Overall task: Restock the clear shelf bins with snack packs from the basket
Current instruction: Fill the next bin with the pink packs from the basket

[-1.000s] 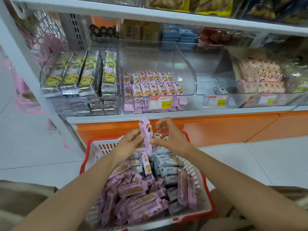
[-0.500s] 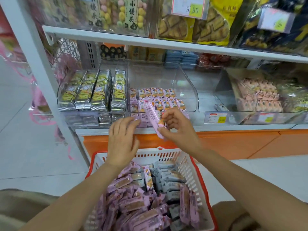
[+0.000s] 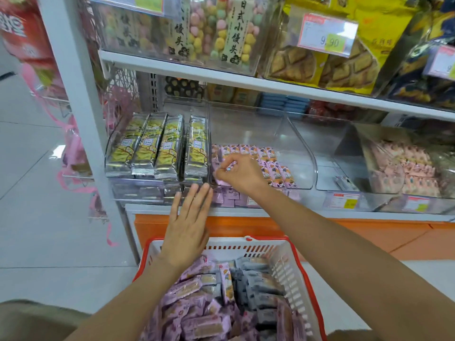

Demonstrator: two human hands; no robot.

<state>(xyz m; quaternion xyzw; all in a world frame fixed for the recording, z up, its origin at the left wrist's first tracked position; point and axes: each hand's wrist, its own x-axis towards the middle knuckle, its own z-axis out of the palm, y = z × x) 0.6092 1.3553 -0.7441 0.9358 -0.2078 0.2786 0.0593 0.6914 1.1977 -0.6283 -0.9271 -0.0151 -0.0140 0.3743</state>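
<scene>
Pink snack pack (image 3: 218, 178) pinched by right hand (image 3: 242, 174) at front-left corner of clear bin (image 3: 302, 153); left hand (image 3: 188, 232) flat, fingers (image 3: 194, 200) together, empty. Seat flush with row (image 3: 266, 158).

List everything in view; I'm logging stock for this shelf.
basket: one, red rim, white sides, on the floor below the shelf
purple packs: many, purple, basket's left and front
grey packs: several, grey, basket's centre-right
middle bin: one, clear, lower shelf
pink packs: many, pink, rows in middle bin
silver-yellow packs: four on top, left bin
pale pink packs: many, right bin
left hand: one, open and flat, above basket's far rim
right hand: one, pinches held pack, pink, at middle bin's left front
</scene>
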